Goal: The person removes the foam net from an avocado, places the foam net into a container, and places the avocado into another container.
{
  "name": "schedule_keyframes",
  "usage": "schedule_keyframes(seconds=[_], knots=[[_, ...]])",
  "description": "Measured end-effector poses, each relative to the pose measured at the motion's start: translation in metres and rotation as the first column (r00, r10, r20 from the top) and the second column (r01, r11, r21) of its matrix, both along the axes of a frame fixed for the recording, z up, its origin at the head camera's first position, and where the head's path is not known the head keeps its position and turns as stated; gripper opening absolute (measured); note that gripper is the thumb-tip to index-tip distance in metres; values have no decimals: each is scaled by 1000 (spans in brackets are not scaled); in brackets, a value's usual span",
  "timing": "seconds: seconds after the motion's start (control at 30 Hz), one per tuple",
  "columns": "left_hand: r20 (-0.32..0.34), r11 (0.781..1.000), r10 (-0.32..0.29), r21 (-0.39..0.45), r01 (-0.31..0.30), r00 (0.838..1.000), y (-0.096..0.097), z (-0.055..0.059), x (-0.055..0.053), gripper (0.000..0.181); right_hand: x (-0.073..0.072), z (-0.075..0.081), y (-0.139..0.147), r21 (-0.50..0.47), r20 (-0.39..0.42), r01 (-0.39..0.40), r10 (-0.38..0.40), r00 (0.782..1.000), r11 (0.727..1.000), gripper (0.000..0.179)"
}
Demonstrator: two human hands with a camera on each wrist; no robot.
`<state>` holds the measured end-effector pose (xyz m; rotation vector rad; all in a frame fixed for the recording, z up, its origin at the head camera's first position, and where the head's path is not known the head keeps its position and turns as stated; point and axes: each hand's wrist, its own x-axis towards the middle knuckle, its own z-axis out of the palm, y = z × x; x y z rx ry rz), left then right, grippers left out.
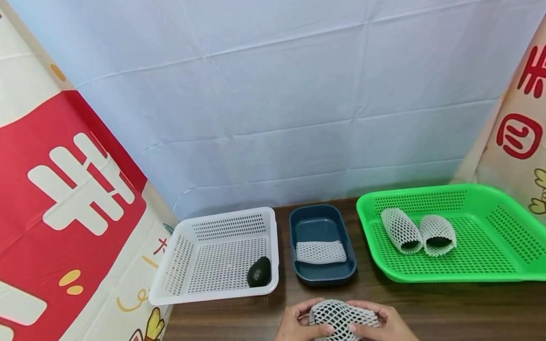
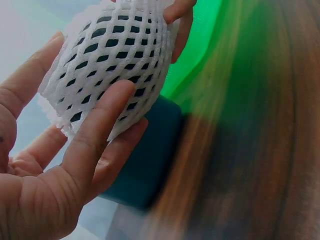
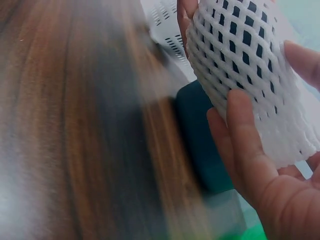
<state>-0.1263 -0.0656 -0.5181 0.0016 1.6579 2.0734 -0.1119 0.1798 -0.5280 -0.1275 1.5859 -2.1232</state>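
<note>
Both hands hold a white foam net sleeve (image 1: 339,316) at the front edge of the head view; a dark avocado shows through its mesh. My left hand (image 1: 297,323) grips the sleeve's left end, with the thumb on the near side. On the other end, my right hand (image 1: 382,322) pinches it between thumb and fingers. In the left wrist view the netting (image 2: 112,60) is stretched round the dark fruit. The right wrist view shows the sleeve's loose end (image 3: 287,142) hanging past the fruit. A bare avocado (image 1: 259,272) lies in the white basket (image 1: 215,297).
Beyond the hands stands a dark blue tray (image 1: 317,225) with a flat foam net (image 1: 321,252) in it. To the right, a green basket (image 1: 477,265) holds two netted avocados (image 1: 401,229). A pale cloth (image 1: 273,109) hangs behind the wooden table (image 1: 222,319).
</note>
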Motion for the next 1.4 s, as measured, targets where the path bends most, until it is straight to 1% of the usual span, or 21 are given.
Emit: schedule_keyframes(seconds=[0.13, 0.3, 0.43, 0.57, 0.67, 0.83, 0.93, 1.07, 1.23, 1.33, 1.4], knots=[[20, 999, 22, -46, -22, 1000, -4, -8, 1, 49, 0, -10, -5, 36, 39, 34, -36, 999, 999, 42], [29, 999, 44, -29, -43, 999, -6, -18, 3, 49, 2, -19, -11, 58, 82, 72, -77, 994, 996, 45], [49, 997, 52, -52, -49, 997, -7, -26, 2, 49, 4, -26, -14, 105, 103, 107, -118, 988, 989, 47], [62, 996, 46, -74, -42, 997, -8, -30, 1, 47, 5, -33, -17, 182, 97, 138, -158, 983, 974, 50], [55, 996, 45, -85, -40, 997, -8, -32, 1, 47, 5, -35, -18, 228, 91, 152, -176, 980, 962, 52], [51, 992, 46, -117, -39, 998, -8, -37, 1, 48, 6, -39, -20, 290, 65, 180, -207, 976, 940, 54], [36, 991, 42, -129, -37, 998, -7, -39, 0, 48, 6, -41, -21, 309, 55, 190, -217, 975, 932, 54], [17, 991, 40, -131, -38, 999, -7, -41, 0, 48, 6, -42, -22, 320, 53, 190, -218, 974, 928, 55], [12, 987, 48, -157, -45, 999, -10, -41, 1, 50, 6, -42, -22, 284, 112, 188, -227, 967, 940, 52], [-8, 983, 73, -168, -73, 997, -16, -40, 2, 48, 6, -43, -21, 250, 143, 184, -224, 964, 951, 49], [-43, 980, 109, -164, -115, 993, -22, -39, 3, 42, 7, -43, -20, 233, 145, 177, -214, 966, 956, 48]])
